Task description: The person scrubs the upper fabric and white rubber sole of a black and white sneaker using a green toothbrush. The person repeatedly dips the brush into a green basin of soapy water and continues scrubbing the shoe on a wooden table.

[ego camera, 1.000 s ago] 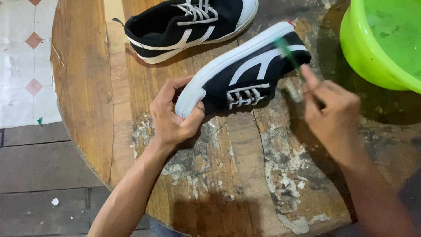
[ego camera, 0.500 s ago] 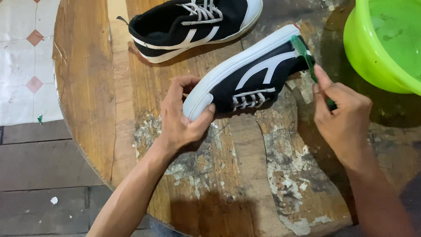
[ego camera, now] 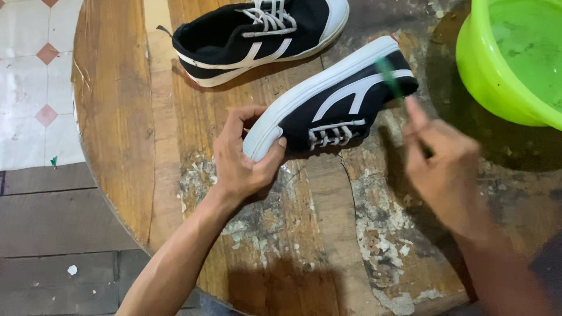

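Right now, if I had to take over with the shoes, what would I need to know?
Left hand: grips the toe of the black-and-white shoe, tilted on its side on the round wooden table.
Right hand: holds a green brush against that shoe's heel end; it is blurred.
Second shoe: lies untouched further back.
Green basin: at the right, with greenish water.
Done: cannot tell how much is scrubbed.
Left: probably the rest of this shoe and the other one.
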